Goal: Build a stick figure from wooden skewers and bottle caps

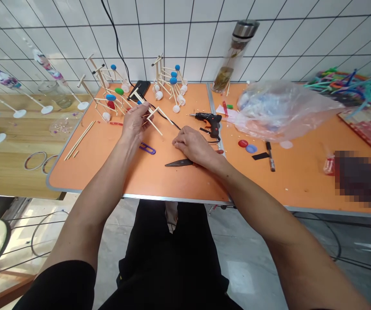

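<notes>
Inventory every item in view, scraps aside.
tabletops: two, orange, centre and right
wooden table: one, brown, left
stick frame: one, pale, centre
stick models: several, pale, back
loose sticks: several, pale, left
flat device: one, black, back
glue gun: one, black, centre
pointed tool: one, dark, centre
slotted handle: one, purple, centre
bottle: one, clear, back
bag: one, clear, right
marker: one, black, right
discs: three; red, blue, pale; right
stems: one bundle, multicoloured, right
stands: four, white bases, left
jar: one, clear, left
rings: two, pale, left
left hand: one, bare, at stick frame
right hand: one, bare, centre
</notes>
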`<action>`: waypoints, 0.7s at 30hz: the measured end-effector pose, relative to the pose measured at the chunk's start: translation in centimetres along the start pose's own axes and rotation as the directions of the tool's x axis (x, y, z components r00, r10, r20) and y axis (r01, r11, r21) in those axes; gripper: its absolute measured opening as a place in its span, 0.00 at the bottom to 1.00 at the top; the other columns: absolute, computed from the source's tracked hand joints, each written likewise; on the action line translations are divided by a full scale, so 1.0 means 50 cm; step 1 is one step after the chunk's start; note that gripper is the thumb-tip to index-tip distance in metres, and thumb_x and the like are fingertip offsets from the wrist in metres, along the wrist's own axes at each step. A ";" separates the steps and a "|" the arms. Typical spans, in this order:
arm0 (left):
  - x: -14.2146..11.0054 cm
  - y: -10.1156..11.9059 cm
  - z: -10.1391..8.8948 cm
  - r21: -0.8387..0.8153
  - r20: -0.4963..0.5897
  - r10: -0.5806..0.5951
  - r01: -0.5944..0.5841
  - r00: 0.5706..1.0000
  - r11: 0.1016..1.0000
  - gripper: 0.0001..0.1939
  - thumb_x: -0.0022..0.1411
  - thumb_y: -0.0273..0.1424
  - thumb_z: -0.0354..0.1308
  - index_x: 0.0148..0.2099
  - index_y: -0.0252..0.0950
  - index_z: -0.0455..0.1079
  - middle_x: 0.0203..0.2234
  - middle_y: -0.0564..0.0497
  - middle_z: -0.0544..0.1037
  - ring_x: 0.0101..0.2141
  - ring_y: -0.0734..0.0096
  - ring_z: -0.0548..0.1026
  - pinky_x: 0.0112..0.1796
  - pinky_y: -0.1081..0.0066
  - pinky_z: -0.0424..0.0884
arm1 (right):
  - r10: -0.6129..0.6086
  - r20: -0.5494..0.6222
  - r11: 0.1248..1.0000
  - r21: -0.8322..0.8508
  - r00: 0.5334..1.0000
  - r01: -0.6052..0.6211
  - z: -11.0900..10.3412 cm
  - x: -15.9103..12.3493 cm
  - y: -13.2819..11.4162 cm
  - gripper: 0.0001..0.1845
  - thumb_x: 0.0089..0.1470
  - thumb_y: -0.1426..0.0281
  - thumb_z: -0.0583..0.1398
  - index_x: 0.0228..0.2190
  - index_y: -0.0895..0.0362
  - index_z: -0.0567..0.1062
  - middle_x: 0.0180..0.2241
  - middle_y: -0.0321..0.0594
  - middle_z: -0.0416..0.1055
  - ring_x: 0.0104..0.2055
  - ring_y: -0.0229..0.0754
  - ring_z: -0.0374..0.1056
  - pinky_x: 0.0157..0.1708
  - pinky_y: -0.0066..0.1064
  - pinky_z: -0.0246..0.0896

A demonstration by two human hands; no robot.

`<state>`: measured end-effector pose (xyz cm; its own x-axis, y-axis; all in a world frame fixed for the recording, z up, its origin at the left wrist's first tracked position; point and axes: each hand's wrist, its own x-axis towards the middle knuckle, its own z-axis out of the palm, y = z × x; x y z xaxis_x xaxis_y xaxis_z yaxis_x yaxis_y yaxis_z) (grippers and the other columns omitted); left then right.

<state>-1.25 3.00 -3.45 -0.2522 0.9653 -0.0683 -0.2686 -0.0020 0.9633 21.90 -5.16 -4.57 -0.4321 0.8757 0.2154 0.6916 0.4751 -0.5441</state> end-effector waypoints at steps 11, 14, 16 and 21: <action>-0.006 -0.004 0.005 -0.049 0.011 -0.025 0.025 1.000 0.998 0.29 0.59 0.60 0.78 0.45 0.42 0.80 0.31 0.52 0.81 0.34 0.66 0.85 0.34 0.71 0.80 | 0.368 0.001 0.540 0.814 0.930 -0.215 0.009 0.008 -0.013 0.16 0.69 0.57 0.71 0.36 0.56 0.81 0.35 0.41 0.82 0.37 0.39 0.84 0.37 0.27 0.82; -0.014 -0.002 0.009 -0.068 0.010 -0.035 0.036 0.999 0.997 0.27 0.59 0.57 0.79 0.43 0.41 0.79 0.31 0.53 0.82 0.33 0.69 0.84 0.34 0.72 0.80 | 0.383 0.015 0.475 0.854 0.924 -0.211 0.014 0.009 -0.009 0.12 0.67 0.60 0.73 0.40 0.56 0.82 0.37 0.40 0.83 0.37 0.38 0.84 0.38 0.28 0.84; -0.020 0.001 0.012 -0.069 0.002 -0.044 0.044 0.999 0.997 0.25 0.60 0.56 0.79 0.41 0.41 0.79 0.31 0.53 0.82 0.33 0.70 0.84 0.34 0.72 0.80 | 0.388 0.014 0.442 0.874 0.922 -0.199 0.019 0.009 -0.005 0.15 0.61 0.63 0.76 0.45 0.55 0.83 0.38 0.39 0.84 0.38 0.39 0.85 0.39 0.28 0.84; -0.034 0.010 0.020 -0.041 -0.022 -0.066 0.066 0.998 0.997 0.22 0.61 0.53 0.78 0.40 0.41 0.79 0.32 0.53 0.83 0.35 0.68 0.86 0.36 0.72 0.80 | 0.422 0.019 0.388 0.900 0.906 -0.199 0.023 0.007 -0.004 0.24 0.49 0.62 0.81 0.42 0.53 0.80 0.39 0.39 0.86 0.39 0.40 0.85 0.39 0.29 0.84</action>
<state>-0.03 1.63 -2.61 -0.2537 0.9574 -0.1378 -0.3220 0.0507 0.9454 20.92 -5.04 -5.32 -0.1106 0.9926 -0.0496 -0.1664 -0.0677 -0.9837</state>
